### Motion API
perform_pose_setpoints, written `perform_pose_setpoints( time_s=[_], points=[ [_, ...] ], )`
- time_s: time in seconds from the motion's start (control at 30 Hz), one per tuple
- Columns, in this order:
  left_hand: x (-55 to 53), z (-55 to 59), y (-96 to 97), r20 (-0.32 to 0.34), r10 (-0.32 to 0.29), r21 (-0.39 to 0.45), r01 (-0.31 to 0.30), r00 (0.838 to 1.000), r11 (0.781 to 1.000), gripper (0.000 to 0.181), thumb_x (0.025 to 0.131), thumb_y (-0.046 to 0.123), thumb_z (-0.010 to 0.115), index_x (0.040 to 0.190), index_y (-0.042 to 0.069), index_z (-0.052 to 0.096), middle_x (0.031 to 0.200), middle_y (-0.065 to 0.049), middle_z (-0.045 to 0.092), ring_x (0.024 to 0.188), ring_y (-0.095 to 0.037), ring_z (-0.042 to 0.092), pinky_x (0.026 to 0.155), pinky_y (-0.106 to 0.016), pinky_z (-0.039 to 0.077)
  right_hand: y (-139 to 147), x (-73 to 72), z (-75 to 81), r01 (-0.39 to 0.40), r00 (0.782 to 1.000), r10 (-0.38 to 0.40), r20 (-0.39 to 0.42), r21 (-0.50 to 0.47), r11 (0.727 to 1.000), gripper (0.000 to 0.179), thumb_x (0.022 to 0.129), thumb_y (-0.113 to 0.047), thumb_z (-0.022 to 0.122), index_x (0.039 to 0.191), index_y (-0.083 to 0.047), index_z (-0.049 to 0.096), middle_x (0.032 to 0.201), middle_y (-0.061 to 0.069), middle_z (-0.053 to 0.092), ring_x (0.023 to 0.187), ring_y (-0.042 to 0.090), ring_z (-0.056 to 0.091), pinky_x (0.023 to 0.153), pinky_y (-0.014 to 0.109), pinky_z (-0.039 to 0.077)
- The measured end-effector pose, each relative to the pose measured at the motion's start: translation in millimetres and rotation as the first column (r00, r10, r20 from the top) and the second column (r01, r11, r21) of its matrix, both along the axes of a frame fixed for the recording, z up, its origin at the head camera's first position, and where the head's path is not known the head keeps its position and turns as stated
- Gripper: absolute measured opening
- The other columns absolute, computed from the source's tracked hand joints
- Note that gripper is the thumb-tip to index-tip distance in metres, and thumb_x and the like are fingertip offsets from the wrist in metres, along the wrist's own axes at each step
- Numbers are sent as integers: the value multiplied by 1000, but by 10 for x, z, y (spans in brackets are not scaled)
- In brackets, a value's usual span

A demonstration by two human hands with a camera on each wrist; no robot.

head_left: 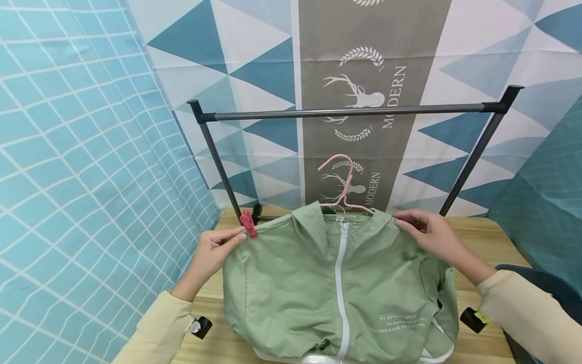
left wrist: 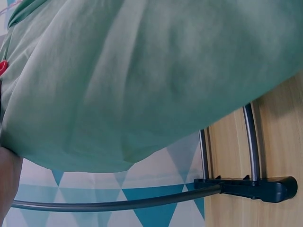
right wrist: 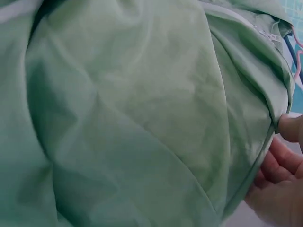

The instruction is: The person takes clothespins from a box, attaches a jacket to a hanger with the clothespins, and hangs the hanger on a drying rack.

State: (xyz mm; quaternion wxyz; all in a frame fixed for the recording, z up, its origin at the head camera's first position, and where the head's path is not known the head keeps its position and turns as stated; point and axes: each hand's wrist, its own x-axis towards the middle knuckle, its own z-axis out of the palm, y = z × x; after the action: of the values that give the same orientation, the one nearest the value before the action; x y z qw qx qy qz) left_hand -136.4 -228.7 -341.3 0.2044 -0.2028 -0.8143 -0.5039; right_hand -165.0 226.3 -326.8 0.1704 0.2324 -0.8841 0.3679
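A light green zip-up jacket hangs spread between both hands, its white zipper running down the middle. From the neck opening rises the hook of a pink clothes hanger; the rest lies mostly hidden inside the jacket. My left hand pinches the shoulder at the left, right beside a red clothespin on that seam. At the opposite shoulder, my right hand pinches the fabric between thumb and fingers. The right wrist view shows that thumb on the jacket's edge.
Behind the jacket stands a dark metal clothes rack, with its top bar above the hanger hook. A wooden tabletop lies below. Something white shows under the jacket's hem, and a dark container is at the right.
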Motion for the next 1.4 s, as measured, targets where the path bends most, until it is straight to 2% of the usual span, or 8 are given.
perform_pose_setpoints(
  time_s=[0.13, 0.33, 0.5, 0.6, 0.8, 0.87, 1.2, 1.4],
  points=[
    [-6, -4, -11, 27, 4, 3, -4, 1000, 1000, 20, 88, 2, 66, 104, -8, 71, 93, 35, 66, 86, 11, 65, 69, -12, 53, -25, -10, -15, -11, 996, 14, 91, -36, 999, 20, 89, -12, 68, 107, -3, 69, 92, -4, 69, 75, -12, 54, 61, 15, 47],
    [-1, 0, -22, 77, 28, -10, -27, 997, 1000, 20, 89, 6, 67, 104, -5, 72, 88, 35, 66, 81, 10, 64, 66, -15, 53, -81, -22, -43, 9, 997, -1, 79, -99, 995, 10, 87, -8, 69, 96, -3, 70, 70, -18, 59, 54, 0, 42, 48, 22, 36],
    [-8, 26, -25, 112, 29, -13, -28, 993, 1000, 18, 89, 9, 67, 102, 0, 74, 86, 31, 67, 77, 7, 64, 65, -17, 53, -94, -10, -47, 20, 998, -10, 63, -156, 988, 9, 88, -8, 68, 95, -2, 70, 72, -24, 62, 51, 1, 43, 46, 23, 36],
    [-4, 46, -29, 130, 39, -33, -35, 991, 999, 19, 89, 12, 68, 104, 3, 73, 90, 24, 70, 80, 7, 63, 68, -16, 52, -87, -3, -48, 20, 999, -13, 41, -176, 984, 8, 88, -6, 68, 94, -1, 70, 73, -27, 62, 52, 0, 46, 46, 21, 37],
    [8, 93, -11, 118, 20, -76, -11, 993, 997, 38, 88, 12, 69, 125, 8, 62, 116, -8, 70, 104, 10, 59, 91, -10, 46, -56, 10, -26, 34, 999, -33, 13, -172, 985, 7, 88, -6, 68, 93, -2, 70, 74, -29, 61, 52, 0, 47, 46, 20, 38],
    [9, 119, 4, 113, 10, -91, 0, 994, 996, 43, 88, 11, 70, 129, 8, 59, 119, -13, 68, 105, 10, 58, 92, -10, 45, -51, 15, -15, 39, 999, -37, 15, -169, 985, 8, 88, -7, 68, 94, -2, 70, 73, -28, 60, 52, 1, 46, 46, 21, 37],
    [-36, 205, 60, 222, -37, -90, 58, 974, 994, 26, 87, 16, 71, 111, 7, 69, 112, -14, 71, 100, 8, 61, 88, -12, 48, -68, 42, 14, 59, 997, -50, 56, -175, 983, 11, 89, -10, 68, 96, -2, 70, 74, -28, 60, 54, 3, 49, 47, 21, 39],
    [-35, 200, 70, 253, -7, -95, 32, 967, 995, 21, 86, 17, 72, 105, 8, 73, 109, -12, 73, 97, 11, 61, 84, -16, 51, -88, 51, 20, 54, 997, -45, 57, -174, 983, 11, 90, -11, 67, 97, -3, 70, 73, -27, 60, 54, 5, 49, 47, 22, 39]
  ],
)
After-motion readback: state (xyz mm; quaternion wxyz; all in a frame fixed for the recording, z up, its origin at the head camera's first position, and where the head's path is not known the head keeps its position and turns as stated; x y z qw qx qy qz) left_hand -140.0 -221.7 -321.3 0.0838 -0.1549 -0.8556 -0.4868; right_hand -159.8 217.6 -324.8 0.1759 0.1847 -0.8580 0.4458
